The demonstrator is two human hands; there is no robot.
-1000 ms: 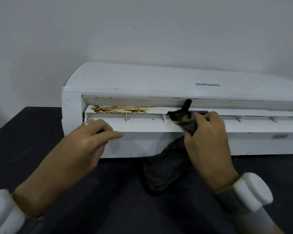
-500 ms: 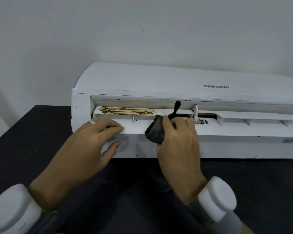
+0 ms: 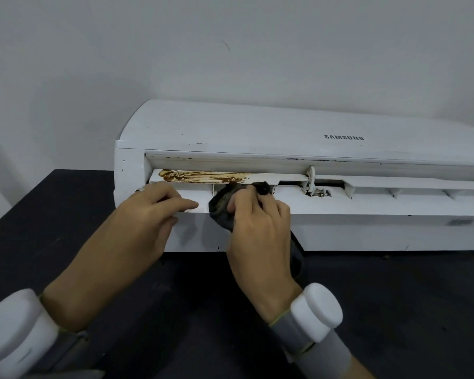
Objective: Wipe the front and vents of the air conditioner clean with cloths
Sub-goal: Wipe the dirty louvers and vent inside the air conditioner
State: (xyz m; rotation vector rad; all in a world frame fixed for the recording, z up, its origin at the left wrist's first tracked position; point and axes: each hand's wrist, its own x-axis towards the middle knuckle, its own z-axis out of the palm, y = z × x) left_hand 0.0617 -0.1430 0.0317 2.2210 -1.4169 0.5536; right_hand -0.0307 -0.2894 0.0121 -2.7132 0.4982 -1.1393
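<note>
Right hand (image 3: 260, 231) presses dark cloth (image 3: 220, 207) against air conditioner (image 3: 257, 127) vent.

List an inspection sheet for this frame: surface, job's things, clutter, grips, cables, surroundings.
Surface: black table, bearing the air conditioner.
Job's things: air conditioner white; brown stain on the upper flap, left part; dark cloth.
Clutter: nothing seen.
Grips: left hand rests straight fingers on the lower flap; right hand grips the cloth at the stain's right end.
Cables: nothing seen.
Surroundings: plain white wall.
</note>
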